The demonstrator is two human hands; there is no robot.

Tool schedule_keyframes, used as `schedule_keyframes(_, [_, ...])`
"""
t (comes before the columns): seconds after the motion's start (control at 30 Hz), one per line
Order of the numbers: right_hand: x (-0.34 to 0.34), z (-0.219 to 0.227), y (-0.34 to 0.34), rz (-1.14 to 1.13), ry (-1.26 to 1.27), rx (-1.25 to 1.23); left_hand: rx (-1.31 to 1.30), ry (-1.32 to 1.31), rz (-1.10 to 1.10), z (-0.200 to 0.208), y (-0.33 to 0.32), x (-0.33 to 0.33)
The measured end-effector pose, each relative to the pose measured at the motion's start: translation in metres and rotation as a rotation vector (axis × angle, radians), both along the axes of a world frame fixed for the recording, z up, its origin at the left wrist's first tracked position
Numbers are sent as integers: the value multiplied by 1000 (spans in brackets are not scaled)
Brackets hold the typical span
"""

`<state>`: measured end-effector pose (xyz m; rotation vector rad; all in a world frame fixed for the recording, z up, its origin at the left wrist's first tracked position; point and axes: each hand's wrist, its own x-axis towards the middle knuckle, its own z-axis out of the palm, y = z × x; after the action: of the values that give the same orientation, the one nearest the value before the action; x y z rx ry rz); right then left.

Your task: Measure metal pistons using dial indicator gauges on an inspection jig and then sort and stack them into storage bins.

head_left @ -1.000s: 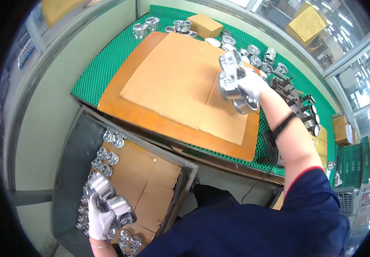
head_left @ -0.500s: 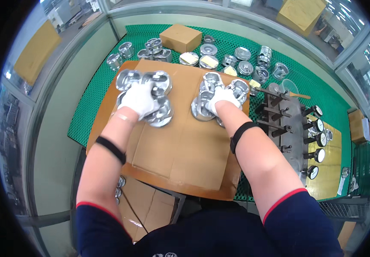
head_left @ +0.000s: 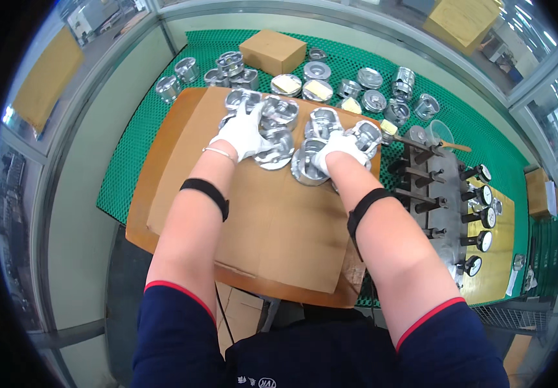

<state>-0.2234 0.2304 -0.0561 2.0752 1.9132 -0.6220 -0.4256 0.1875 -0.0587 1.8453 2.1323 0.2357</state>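
Silver metal pistons stand in a tight cluster on a flat cardboard sheet. My left hand, in a white glove, grips this cluster from above, its fingers reaching down among the pistons. Just to the right is a second cluster of pistons, close to the first. My white-gloved right hand is closed over its middle. The fingertips of the right hand are partly hidden between the pistons, and its wrist covers part of the nearest one.
A green mat lies beneath the brown board. More pistons and a cardboard box stand behind. To the right is a metal fixture with several dial gauges, near a clear bowl.
My left hand has moved right and slightly away from me, and its piston cluster has shifted with it, closer to the other cluster. My right hand remains on its pistons.
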Motion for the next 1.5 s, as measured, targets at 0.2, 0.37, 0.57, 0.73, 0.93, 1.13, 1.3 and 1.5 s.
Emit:
schedule_keyframes(0.2, [-10, -14, -20, 112, -63, 264, 570, -411, 45, -13, -182, -55])
schedule_keyframes(0.37, [-11, -16, -19, 331, 101, 176, 332, -736, 940, -62, -447, -141])
schedule_keyframes(0.57, [-66, 55, -146, 327, 842, 272, 22, 5, 1422, -137, -804, -281])
schedule_keyframes(0.73, [-260, 9, -373, 999, 787, 24, -280, -71, 1489, -216, -893, -329])
schedule_keyframes(0.93, [-442, -186, -476, 1428, -126, -215, -475, -287, 1355, -319, -827, -341])
schedule_keyframes(1.13, [-517, -382, -479, 1403, -385, -245, -464, -324, 1252, -430, -761, -328])
schedule_keyframes(1.3, [-537, -470, -469, 1340, -499, -160, -437, -237, 1271, -492, -722, -327])
schedule_keyframes(1.5, [-546, -528, -443, 1481, -400, -93, -522, -215, 1227, -515, -674, -359])
